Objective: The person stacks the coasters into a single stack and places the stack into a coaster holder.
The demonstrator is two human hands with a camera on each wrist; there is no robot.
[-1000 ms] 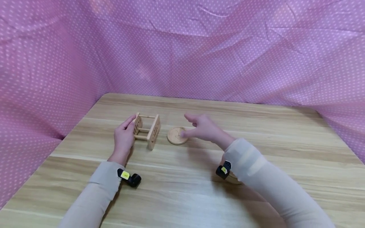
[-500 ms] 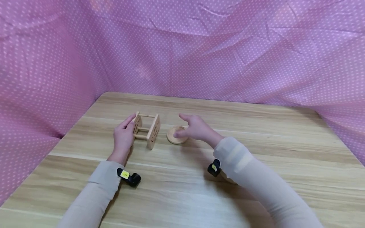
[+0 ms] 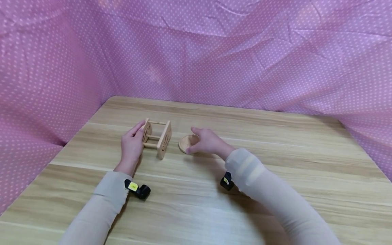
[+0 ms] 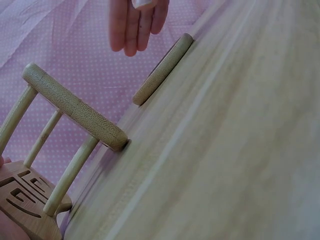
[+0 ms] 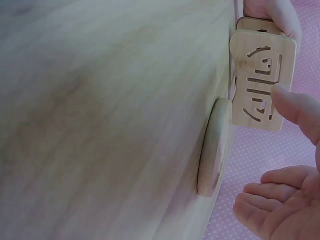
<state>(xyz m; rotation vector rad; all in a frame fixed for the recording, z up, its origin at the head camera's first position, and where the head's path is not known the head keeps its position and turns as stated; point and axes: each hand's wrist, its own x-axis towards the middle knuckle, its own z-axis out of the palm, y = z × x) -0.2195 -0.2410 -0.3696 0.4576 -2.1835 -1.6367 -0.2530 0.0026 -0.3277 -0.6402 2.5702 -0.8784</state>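
My left hand grips the near-left side panel of a small wooden coaster rack, two cut-out panels joined by round rods. In the left wrist view the rack's far panel tilts across the picture, and only bits of my fingers show at the lower left edge. A round wooden coaster lies flat on the table, right of the rack and apart from it. Over its right part hovers my right hand, thumb and fingers spread. From the right wrist, a gap shows between these fingers and the coaster.
The wood-grain table runs under both forearms. Pink dotted cloth hangs behind it and along both sides. Each sleeve cuff carries a small black wrist camera.
My right hand has moved left across the coaster, then dipped a little, its thumb nearing the coaster's front edge. The left hand and the rack stay in place.
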